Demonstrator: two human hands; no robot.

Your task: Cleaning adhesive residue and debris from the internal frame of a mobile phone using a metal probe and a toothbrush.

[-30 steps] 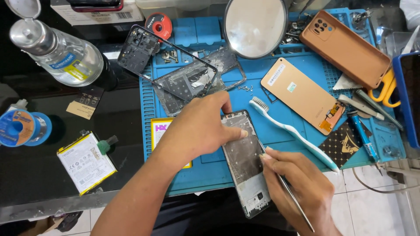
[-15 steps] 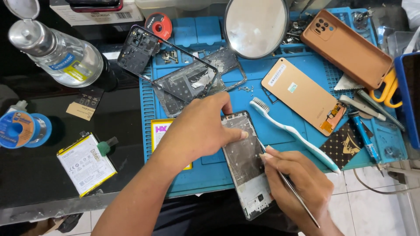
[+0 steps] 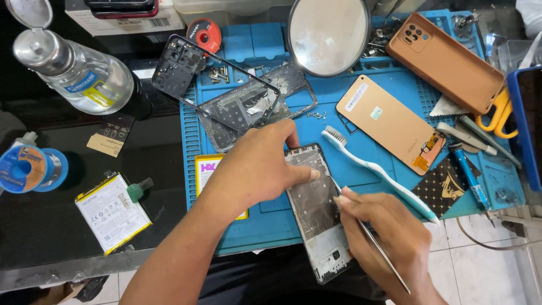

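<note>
My left hand [image 3: 257, 169] lies flat, fingers together, pinning the opened phone frame [image 3: 317, 212] near the blue mat's [image 3: 361, 96] near edge — right hand [image 3: 389, 240] pinches thin metal tweezers [image 3: 372, 240], tip touching the frame's right side.

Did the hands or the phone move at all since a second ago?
Hardly. The left hand stays pressed on the opened phone frame, and the right hand still holds the thin metal tool against its edge; the hand may have shifted a little. The toothbrush and blue mat have not moved.
</note>
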